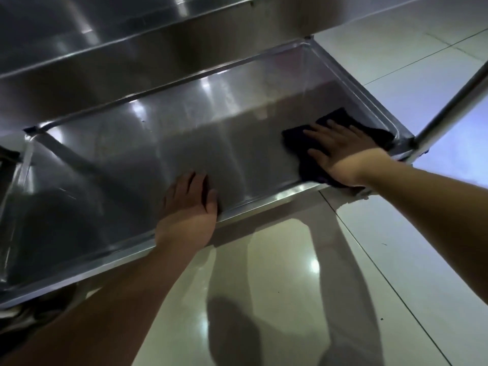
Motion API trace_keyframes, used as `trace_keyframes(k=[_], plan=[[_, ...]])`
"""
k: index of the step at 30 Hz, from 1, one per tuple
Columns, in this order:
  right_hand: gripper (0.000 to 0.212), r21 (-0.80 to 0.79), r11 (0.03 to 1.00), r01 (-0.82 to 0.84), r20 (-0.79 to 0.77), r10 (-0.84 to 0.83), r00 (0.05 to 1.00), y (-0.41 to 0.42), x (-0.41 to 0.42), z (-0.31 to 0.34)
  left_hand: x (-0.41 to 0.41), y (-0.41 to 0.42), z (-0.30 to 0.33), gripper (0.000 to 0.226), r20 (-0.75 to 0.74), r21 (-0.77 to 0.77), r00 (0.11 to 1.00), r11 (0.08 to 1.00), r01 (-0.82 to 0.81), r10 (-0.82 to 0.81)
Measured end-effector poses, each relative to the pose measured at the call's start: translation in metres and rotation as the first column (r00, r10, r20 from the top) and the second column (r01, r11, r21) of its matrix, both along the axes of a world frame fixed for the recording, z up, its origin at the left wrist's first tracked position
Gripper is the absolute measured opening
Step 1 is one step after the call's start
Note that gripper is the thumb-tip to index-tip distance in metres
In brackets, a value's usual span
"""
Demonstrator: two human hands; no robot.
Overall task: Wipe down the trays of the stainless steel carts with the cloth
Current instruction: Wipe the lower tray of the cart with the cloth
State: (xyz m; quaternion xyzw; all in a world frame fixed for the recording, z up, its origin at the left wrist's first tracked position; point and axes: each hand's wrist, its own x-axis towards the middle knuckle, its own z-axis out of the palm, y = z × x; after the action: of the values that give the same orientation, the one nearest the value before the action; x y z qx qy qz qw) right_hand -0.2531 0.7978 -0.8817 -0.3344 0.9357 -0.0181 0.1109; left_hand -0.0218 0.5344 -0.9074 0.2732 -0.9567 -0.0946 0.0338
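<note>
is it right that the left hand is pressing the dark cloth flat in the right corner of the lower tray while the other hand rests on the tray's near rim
Not quite: the hands are swapped. The head view shows the right hand pressing the dark cloth flat in the right corner of the lower tray, while the left hand rests on the tray's near rim.

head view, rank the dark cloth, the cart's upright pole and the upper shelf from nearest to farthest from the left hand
Measured from the left hand on the tray's near rim:
1. dark cloth, to the right in the tray's corner under the right hand.
2. upright pole, beyond the cloth at the tray's right end.
3. upper shelf, above and behind the tray.
</note>
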Motion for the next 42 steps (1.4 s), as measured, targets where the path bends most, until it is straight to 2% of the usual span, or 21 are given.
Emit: trace_keyframes(k=[4,7,10,14,18,21,25,28,30,37,42], plan=[[0.061,-0.04,0.963,0.268,-0.037,-0.269,0.962,0.023,-0.049,-0.005,0.001,-0.001,-0.003,0.057,-0.027,-0.023,1.0,1.0,-0.007,0.006],[0.064,-0.119,0.933,0.341,-0.076,-0.351,0.933,0.012,-0.064,-0.01,0.0,-0.003,-0.003,0.063,-0.019,-0.021,1.0,1.0,0.004,-0.005],[0.074,-0.201,0.912,0.357,-0.041,-0.371,0.928,-0.03,-0.055,-0.013,0.001,-0.003,-0.004,0.06,-0.021,-0.062,0.999,0.998,0.029,-0.03],[0.069,-0.21,0.974,0.085,-0.06,-0.1,0.993,-0.113,0.0,-0.012,0.001,-0.001,-0.004,0.055,-0.035,-0.118,0.998,0.992,0.038,-0.043],[0.062,-0.196,0.947,-0.255,-0.055,0.249,0.967,-0.174,0.061,-0.014,0.0,-0.002,-0.007,0.057,-0.057,-0.115,0.998,0.993,0.035,-0.042],[0.06,-0.182,0.927,-0.327,-0.063,0.321,0.945,-0.171,0.043,-0.016,0.001,-0.002,-0.009,0.055,-0.052,-0.128,0.997,0.991,0.049,-0.056],[0.065,-0.192,0.977,-0.097,-0.122,0.074,0.99,-0.134,-0.035,-0.019,0.001,-0.001,-0.006,0.056,-0.053,-0.084,0.998,0.996,0.023,-0.027],[0.063,-0.179,0.977,0.113,-0.073,-0.128,0.989,-0.08,-0.101,-0.013,0.001,0.0,-0.004,0.06,-0.05,-0.083,0.999,0.996,0.018,-0.022],[0.06,-0.172,0.966,0.195,-0.073,-0.209,0.975,-0.044,-0.122,-0.009,0.0,0.001,-0.004,0.06,-0.049,-0.093,0.999,0.996,0.007,-0.011],[0.08,-0.191,0.953,0.236,-0.079,-0.254,0.964,0.015,-0.045,-0.019,0.0,0.003,-0.004,0.057,-0.039,-0.071,0.999,0.997,0.003,-0.006],[0.056,-0.37,0.912,0.175,-0.259,-0.282,0.924,0.013,0.039,-0.02,-0.001,0.005,-0.004,0.054,-0.072,-0.092,0.997,0.996,0.002,-0.009]])
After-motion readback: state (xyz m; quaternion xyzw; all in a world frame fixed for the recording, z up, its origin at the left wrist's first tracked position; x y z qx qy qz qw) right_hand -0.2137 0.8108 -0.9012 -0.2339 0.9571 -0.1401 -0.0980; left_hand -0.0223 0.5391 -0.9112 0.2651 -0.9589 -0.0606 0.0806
